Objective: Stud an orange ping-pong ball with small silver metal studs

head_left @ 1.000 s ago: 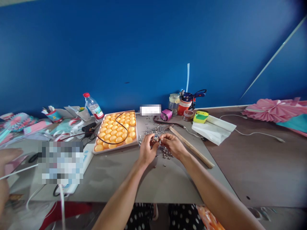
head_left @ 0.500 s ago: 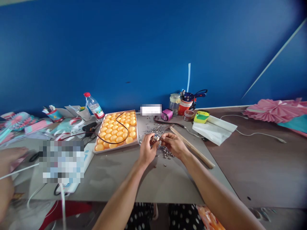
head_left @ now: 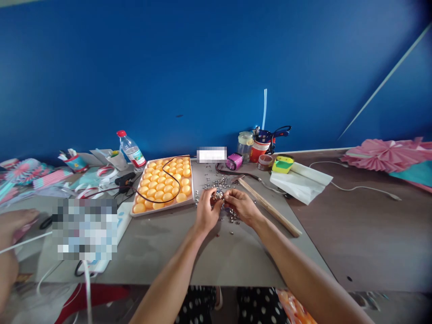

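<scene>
My left hand [head_left: 207, 209] is closed around a shiny ball studded with silver beads [head_left: 219, 195], held just above the table. Against the ball's right side, my right hand [head_left: 241, 203] has thumb and fingertips pinched together; whatever is between them is too small to make out. Loose silver beads [head_left: 232, 215] lie scattered on the grey mat under and behind both hands. Left of my hands, a shallow white box [head_left: 162, 208] holds rows of orange balls [head_left: 168, 196], with a dark cable lying across them.
A wooden stick [head_left: 275, 211] lies right of my hands. Behind stand a purple object [head_left: 234, 161], a jar [head_left: 245, 146], a red cup [head_left: 259, 152] and a yellow container [head_left: 282, 164]. A bottle [head_left: 135, 155] stands back left; a co-worker's arm [head_left: 10, 238] is at far left.
My right hand has moved slightly left, bringing its pinched fingertips up against the ball. My left hand keeps its hold, nearly still.
</scene>
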A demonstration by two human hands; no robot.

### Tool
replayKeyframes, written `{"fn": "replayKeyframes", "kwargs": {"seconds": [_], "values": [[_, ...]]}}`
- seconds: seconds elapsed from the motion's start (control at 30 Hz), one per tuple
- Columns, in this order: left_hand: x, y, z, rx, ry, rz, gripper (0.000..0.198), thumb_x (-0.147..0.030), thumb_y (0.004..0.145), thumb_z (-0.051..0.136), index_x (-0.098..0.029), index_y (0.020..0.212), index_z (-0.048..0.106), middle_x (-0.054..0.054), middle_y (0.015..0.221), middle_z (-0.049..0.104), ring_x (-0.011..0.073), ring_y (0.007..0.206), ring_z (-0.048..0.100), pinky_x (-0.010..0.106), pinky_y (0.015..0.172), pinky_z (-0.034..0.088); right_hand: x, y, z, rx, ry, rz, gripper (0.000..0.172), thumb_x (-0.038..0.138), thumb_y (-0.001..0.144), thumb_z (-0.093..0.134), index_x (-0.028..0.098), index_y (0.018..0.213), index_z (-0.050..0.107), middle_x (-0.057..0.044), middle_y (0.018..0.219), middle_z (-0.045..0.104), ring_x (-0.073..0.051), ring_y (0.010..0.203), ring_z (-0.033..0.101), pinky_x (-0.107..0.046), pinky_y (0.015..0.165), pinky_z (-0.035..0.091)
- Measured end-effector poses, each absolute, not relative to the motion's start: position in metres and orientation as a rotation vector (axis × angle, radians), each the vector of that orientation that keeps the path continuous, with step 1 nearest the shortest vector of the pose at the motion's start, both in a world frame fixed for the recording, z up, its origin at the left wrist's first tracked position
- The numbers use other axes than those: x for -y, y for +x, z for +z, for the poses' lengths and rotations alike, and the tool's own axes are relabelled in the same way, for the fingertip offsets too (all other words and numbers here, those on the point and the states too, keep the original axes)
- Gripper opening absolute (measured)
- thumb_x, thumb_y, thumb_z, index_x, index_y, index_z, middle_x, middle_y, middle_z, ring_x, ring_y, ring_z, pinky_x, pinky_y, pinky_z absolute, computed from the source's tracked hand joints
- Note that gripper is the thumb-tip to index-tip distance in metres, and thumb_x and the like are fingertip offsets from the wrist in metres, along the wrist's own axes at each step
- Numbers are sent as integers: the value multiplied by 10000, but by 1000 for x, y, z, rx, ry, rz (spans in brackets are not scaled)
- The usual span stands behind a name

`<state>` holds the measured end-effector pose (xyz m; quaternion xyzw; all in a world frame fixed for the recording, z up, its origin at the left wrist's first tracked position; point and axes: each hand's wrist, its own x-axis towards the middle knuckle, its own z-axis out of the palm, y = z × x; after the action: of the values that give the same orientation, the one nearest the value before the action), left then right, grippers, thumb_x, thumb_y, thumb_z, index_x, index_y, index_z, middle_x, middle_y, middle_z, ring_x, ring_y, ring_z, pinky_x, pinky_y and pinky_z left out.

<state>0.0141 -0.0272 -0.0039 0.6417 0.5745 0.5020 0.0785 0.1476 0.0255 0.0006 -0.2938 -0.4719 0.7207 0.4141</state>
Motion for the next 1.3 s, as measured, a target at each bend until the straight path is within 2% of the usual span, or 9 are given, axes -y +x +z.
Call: {"fn": "replayKeyframes", "kwargs": {"seconds": [0.57,0.67,0.97,1.3], "values": [[27,15,-5,-1728,1934,1487,278,-187,799,554,-174,1072,500,86,981,565,202,905,540,359,785,475,-26,147,-2,1152,-764,1895,253,354,567,755,181,642,585,16,620,578,-95,572,502,-259,637,437],[27,15,-6,-1730,1920,1474,284,-168,795,550,-171,1074,501,85,985,560,200,904,540,352,778,477,-25,147,-2,1177,-784,1867,225,339,577,735,184,641,586,12,634,588,-108,600,525,-269,656,443],[26,14,-10,-1737,1931,1454,290,-200,803,552,-168,1087,505,83,981,562,195,889,538,342,777,472,-24,150,3,1427,-913,1626,77,253,639,622,186,625,587,28,592,563,-103,567,490,-244,581,391],[28,15,-10,-1712,1992,1452,269,-190,813,532,-169,1077,490,84,987,547,199,909,526,343,797,460,-22,148,3,1237,-958,1810,171,277,572,664,172,655,559,38,580,564,-90,539,505,-239,574,401]]}}
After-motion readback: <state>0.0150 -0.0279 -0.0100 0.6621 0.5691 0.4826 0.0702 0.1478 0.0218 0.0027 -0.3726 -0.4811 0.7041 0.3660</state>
